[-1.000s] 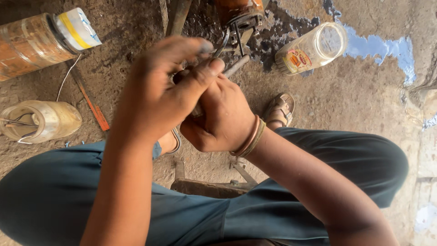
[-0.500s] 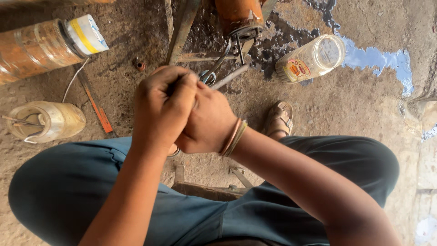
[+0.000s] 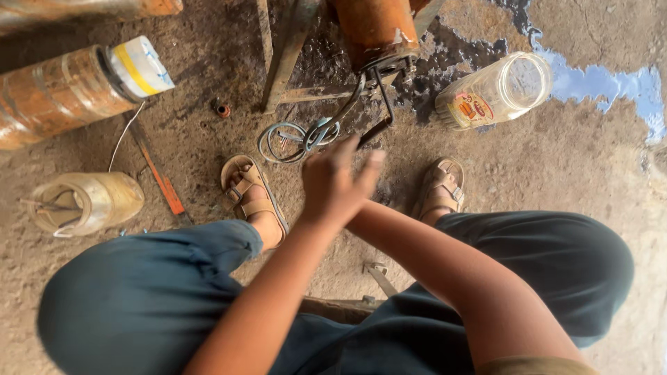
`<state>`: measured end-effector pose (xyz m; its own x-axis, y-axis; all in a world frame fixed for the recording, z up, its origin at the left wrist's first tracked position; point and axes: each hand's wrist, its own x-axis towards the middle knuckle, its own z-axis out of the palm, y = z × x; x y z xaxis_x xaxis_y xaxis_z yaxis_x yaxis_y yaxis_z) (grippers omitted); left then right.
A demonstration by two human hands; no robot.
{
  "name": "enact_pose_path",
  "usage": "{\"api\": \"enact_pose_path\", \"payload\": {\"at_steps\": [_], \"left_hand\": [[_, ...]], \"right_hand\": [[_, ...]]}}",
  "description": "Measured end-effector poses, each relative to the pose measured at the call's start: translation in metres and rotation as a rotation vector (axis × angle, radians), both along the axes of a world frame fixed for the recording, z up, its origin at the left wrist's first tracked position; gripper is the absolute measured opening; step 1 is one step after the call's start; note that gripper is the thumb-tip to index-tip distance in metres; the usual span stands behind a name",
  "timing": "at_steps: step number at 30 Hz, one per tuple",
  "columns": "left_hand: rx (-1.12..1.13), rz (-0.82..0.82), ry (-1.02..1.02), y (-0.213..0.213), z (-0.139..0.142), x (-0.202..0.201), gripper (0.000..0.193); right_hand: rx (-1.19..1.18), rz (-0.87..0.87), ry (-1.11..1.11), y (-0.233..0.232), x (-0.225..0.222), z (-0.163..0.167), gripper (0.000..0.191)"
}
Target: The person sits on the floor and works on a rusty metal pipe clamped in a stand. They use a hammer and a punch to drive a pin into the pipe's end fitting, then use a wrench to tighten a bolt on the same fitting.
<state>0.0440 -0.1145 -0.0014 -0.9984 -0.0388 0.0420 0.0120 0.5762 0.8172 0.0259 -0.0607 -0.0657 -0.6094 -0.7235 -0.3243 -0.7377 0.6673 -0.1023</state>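
Left hand [image 3: 333, 182] lowered since before, fingers spread wide — right hand hidden, grip unclear, clear jar [image 3: 495, 90] far right — contents indiscernible.

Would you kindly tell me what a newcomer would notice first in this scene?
The left hand in the centre, raised over the right hand, which it hides. Just beyond it a coil of wire lies on the dirt floor beneath a rusty cylinder. A clear plastic jar lies on its side, upper right.

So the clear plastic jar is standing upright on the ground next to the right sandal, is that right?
Not quite. In the head view the clear plastic jar lies on its side, not upright. It does rest on the ground near the right sandal.
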Motion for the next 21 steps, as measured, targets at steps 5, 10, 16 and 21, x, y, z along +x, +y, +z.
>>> {"api": "enact_pose_path", "payload": {"at_steps": [5,10,16,21], "left_hand": [[-0.067,0.185,-0.120,0.056,0.022,-0.031,0.050],[0.004,0.460,-0.091,0.079,0.025,-0.037,0.050],[0.118,0.501,0.024,0.089,0.023,-0.045,0.048],[0.284,0.515,-0.044,0.092,0.021,-0.048,0.046]], "right_hand": [[-0.210,-0.157,0.214,0.038,-0.006,-0.009,0.031],[-0.305,-0.241,0.364,0.051,-0.010,-0.013,0.032],[-0.358,-0.271,0.452,0.042,-0.005,-0.021,0.036],[-0.438,-0.319,0.608,0.031,0.017,-0.038,0.040]]}}
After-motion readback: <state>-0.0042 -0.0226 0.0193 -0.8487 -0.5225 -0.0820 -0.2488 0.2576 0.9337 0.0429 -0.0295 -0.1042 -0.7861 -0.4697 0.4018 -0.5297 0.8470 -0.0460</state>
